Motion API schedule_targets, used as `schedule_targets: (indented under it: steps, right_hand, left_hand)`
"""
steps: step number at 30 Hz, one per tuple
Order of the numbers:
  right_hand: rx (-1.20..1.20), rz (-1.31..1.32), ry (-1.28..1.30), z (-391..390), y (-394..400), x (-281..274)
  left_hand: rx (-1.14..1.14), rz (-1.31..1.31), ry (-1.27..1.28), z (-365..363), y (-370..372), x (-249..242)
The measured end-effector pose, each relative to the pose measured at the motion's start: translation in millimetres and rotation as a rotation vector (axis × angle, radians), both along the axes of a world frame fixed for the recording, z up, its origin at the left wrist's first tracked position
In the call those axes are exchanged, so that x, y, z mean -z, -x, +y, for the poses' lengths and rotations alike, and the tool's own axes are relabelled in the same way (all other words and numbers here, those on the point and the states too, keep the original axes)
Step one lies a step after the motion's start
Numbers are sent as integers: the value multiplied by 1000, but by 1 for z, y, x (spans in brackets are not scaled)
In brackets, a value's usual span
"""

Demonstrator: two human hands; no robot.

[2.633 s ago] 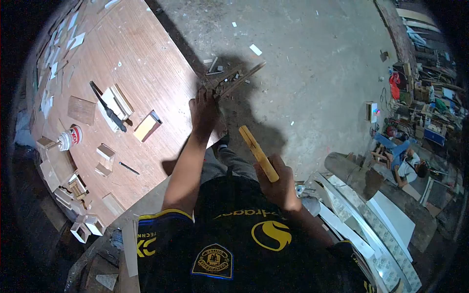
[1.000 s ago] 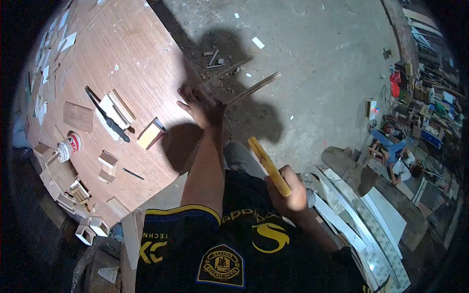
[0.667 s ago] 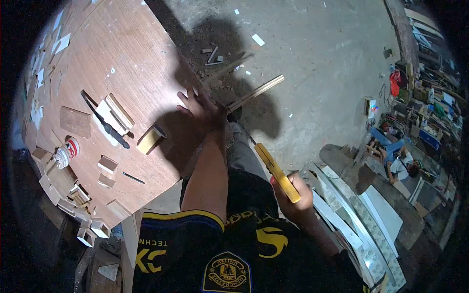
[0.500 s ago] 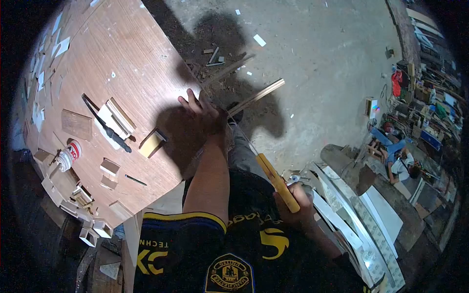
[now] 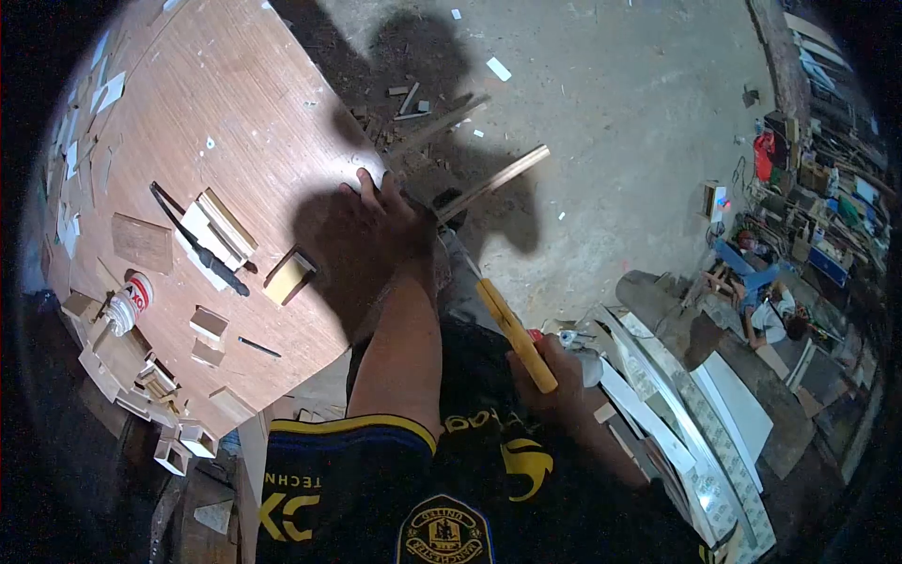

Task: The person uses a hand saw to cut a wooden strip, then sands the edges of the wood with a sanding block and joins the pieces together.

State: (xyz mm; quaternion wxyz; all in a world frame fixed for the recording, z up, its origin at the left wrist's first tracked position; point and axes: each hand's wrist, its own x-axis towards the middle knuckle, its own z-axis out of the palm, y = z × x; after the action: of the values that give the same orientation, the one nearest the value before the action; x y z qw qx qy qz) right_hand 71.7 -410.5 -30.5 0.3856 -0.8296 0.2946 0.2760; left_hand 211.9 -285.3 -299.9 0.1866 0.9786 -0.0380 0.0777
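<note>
My left hand (image 5: 387, 218) presses at the edge of the wooden table (image 5: 225, 103), fingers spread, beside a wooden strip (image 5: 498, 181) that juts out past the edge over the floor. What lies under the palm is hidden. My right hand (image 5: 552, 376) grips the yellow handle of a saw (image 5: 515, 336), low in front of my body. Its thin blade points up toward the strip near my left hand; where the two meet is too dark to tell. A small box piece (image 5: 289, 275) rests on the table left of my forearm.
On the table are a black tool with a cable (image 5: 209, 256), a white tub (image 5: 132, 299), a pen (image 5: 259, 347) and several small wooden boxes. Long white panels (image 5: 733, 404) lie at the right. Another person (image 5: 775, 315) is low at the far right.
My right hand and the yellow-handled saw have moved up and to the left, toward the strip. My left hand stays at the table edge.
</note>
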Motion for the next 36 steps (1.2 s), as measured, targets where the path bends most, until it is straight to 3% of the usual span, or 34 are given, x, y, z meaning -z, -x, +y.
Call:
schedule_targets:
  steps: [2, 5, 7, 8, 9, 11, 12, 13, 16, 19, 23, 25, 28, 32, 34, 36]
  right_hand:
    - [35, -8, 54, 0, 0, -14]
    - [24, -73, 68, -6, 23, -22]
    - [7, -154, 88, -4, 18, -17]
    - [-9, -236, 97, -2, 16, -15]
    - [59, -113, 97, -1, 15, -21]
    - [33, -113, 92, -3, 14, -28]
    - [-3, -124, 75, -3, 13, -31]
    - [-35, 41, 65, -5, 9, -41]
    - [-35, -110, 99, -1, 17, -27]
    - [-27, -25, 13, 5, 7, -5]
    - [19, 17, 53, -1, 7, -27]
    - [-32, -102, 112, -3, 25, -25]
    - [-3, -22, 102, 4, 20, 4]
    - [44, -2, 38, -1, 9, -17]
    - [33, -11, 31, -6, 20, -32]
    - [-9, -54, 71, -1, 26, -15]
  left_hand:
    - [6, -6, -50, -2, 2, -3]
    - [-42, 9, 142, -6, -3, -23]
    - [-4, 160, 4, -5, -6, -43]
    - [-10, 165, 5, -5, -5, -38]
    - [-24, 140, 35, -4, -3, -29]
    - [-26, 111, 75, -6, 0, -8]
    - [-13, -15, 59, -6, -4, -3]
    - [-4, -143, 40, -4, -6, 2]
    - [12, -88, 7, 1, -1, 5]
    - [-42, -35, 103, -8, -2, -13]
    - [-6, -21, -4, -5, -6, -10]
    - [26, -163, 12, -1, -3, 2]
    - [-4, -81, 79, -8, -3, -18]
    - [-33, -52, 88, -9, -4, -13]
    - [28, -56, -39, 1, -1, -6]
    - [26, -102, -20, 0, -2, 3]
